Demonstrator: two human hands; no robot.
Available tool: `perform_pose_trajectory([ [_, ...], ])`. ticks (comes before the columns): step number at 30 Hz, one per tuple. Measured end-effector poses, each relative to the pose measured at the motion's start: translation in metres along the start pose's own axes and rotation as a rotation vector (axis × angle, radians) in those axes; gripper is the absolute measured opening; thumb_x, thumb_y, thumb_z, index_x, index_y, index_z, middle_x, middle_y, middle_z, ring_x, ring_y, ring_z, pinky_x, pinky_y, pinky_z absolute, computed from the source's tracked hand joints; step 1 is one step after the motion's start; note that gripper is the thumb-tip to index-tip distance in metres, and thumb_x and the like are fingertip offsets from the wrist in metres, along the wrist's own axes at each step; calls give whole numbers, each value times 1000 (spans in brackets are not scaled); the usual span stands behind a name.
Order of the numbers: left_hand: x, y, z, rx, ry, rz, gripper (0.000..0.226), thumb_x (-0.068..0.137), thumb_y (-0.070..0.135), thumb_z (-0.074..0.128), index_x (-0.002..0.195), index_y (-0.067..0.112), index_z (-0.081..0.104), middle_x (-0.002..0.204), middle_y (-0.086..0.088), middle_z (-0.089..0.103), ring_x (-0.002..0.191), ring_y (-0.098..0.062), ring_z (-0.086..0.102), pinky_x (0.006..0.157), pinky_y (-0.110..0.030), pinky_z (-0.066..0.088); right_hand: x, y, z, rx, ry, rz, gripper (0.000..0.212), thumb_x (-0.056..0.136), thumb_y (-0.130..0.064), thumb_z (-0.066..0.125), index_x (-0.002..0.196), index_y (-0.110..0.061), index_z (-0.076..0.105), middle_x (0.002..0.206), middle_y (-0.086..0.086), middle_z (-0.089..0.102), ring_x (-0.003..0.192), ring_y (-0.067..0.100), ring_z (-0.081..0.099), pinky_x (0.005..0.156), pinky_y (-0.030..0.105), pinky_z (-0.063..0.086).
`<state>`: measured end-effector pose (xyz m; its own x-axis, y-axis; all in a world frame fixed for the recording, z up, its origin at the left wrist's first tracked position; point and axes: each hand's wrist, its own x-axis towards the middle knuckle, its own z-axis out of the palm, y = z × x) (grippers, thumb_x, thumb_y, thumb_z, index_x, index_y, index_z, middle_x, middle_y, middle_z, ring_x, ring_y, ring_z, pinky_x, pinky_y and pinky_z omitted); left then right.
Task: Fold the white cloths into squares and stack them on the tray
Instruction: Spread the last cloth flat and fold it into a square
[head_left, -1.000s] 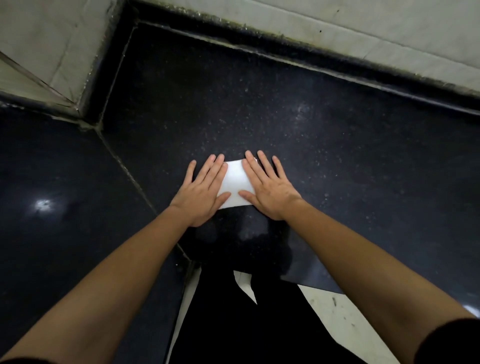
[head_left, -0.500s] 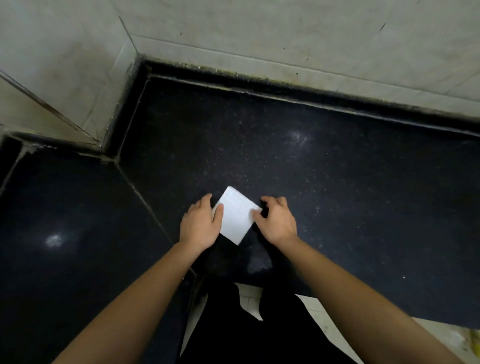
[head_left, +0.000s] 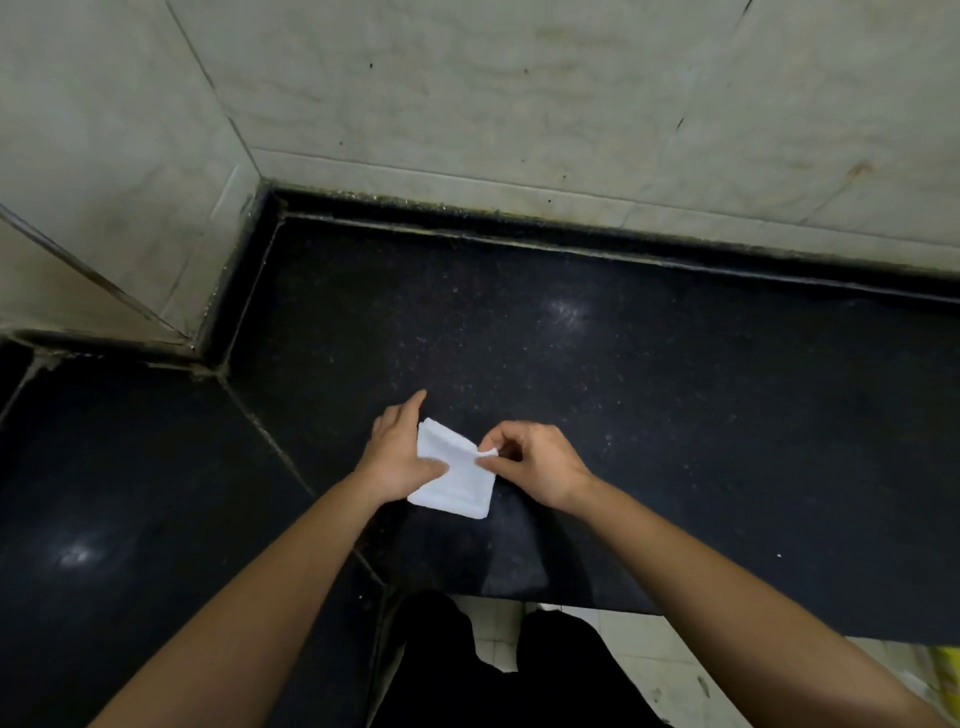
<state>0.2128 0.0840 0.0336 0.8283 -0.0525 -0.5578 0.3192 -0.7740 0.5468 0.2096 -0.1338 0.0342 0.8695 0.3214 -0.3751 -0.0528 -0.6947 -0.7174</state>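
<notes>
At the corner of a black, speckled stone surface (head_left: 675, 415), I work a folded white cloth (head_left: 453, 475) between both hands. The cloth sits near the front edge of the surface, close to my body, folded into a small, roughly square packet turned at an angle, with its stacked layers showing at the far left corner.

My left hand (head_left: 397, 452) is at the cloth's left side. The thumb lies straight across the top of the cloth and presses on it, while the forefinger points straight out beyond the far corner. The other fingers are hidden, and I cannot tell whether they reach under the cloth.

My right hand (head_left: 540, 462) is curled, with thumb and forefinger pinching the cloth's right corner and drawing it up into a small peak.

Pale tiled wall (head_left: 519, 104) runs behind the surface and meets a second wall at the left, forming the corner. Below the front edge, my dark trousers (head_left: 467, 675) and a strip of light floor (head_left: 649, 670) are visible.
</notes>
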Motion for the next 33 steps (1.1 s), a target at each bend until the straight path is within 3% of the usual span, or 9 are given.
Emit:
perform_pose_trajectory([
  [1, 2, 3, -1, -36, -43, 15, 100, 79, 21, 78, 156, 30, 15, 155, -1, 22, 145, -23, 18, 114, -41, 29, -3, 0, -4, -8, -16, -34, 7, 87, -37, 75, 91, -34, 69, 91, -15, 69, 84, 2, 64, 78, 27, 54],
  [3, 6, 3, 0, -130, -100, 82, 74, 78, 16, 79, 142, 30, 44, 146, 1, 34, 138, -20, 32, 109, -34, 34, -12, 0, -13, -30, -28, -66, 8, 87, -38, 75, 91, -34, 70, 90, -16, 68, 85, 1, 63, 79, 28, 54],
  [5, 5, 3, 3, -235, -113, 152, 30, 79, 10, 77, 103, 27, 67, 121, 2, 58, 114, -15, 56, 94, -31, 45, -21, 4, -20, -7, -15, -22, 9, 86, -38, 75, 92, -34, 69, 90, -14, 69, 86, 3, 64, 80, 32, 55],
  [8, -2, 5, 5, -367, -117, 204, 17, 80, 7, 77, 81, 23, 70, 81, -1, 70, 75, -11, 61, 70, -29, 48, -32, 14, -26, 110, 50, 51, 11, 83, -35, 78, 90, -34, 69, 90, -9, 72, 86, 9, 68, 83, 39, 58],
  [13, -13, 23, -5, -583, -197, 212, 15, 84, 5, 75, 96, 10, 70, 93, -9, 76, 84, -16, 70, 80, -34, 55, -53, 13, -20, 465, 130, 180, 34, 81, -14, 82, 113, -17, 69, 89, -5, 69, 86, 9, 66, 90, 22, 53],
  [17, -34, 50, -4, -733, -315, 134, 25, 87, 13, 73, 110, 6, 67, 101, -9, 76, 95, -26, 73, 84, -39, 58, -80, 10, -18, 707, 86, 262, 34, 85, -23, 80, 117, -15, 71, 113, 2, 74, 109, 18, 69, 99, 31, 53],
  [21, -55, 80, 7, -825, -362, 24, 27, 90, 19, 70, 114, 7, 65, 106, -13, 74, 101, -31, 71, 92, -52, 55, -106, 19, -32, 950, 126, 269, 37, 91, -24, 72, 126, -14, 65, 123, 5, 71, 116, 22, 66, 104, 39, 50],
  [28, -106, 136, 53, -776, -434, 68, 31, 90, -5, 58, 120, 6, 59, 110, -18, 72, 101, -33, 70, 85, -51, 58, -187, 51, -64, 1011, 213, 211, 49, 81, -13, 74, 126, -19, 57, 119, 12, 69, 111, 28, 67, 94, 46, 55],
  [33, -162, 202, 139, -693, -430, 164, 38, 86, -12, 55, 121, 3, 56, 112, -24, 69, 94, -29, 69, 75, -46, 60, -303, 116, -102, 943, 294, 158, 56, 84, 4, 64, 131, -23, 51, 103, 12, 64, 100, 23, 67, 83, 45, 58],
])
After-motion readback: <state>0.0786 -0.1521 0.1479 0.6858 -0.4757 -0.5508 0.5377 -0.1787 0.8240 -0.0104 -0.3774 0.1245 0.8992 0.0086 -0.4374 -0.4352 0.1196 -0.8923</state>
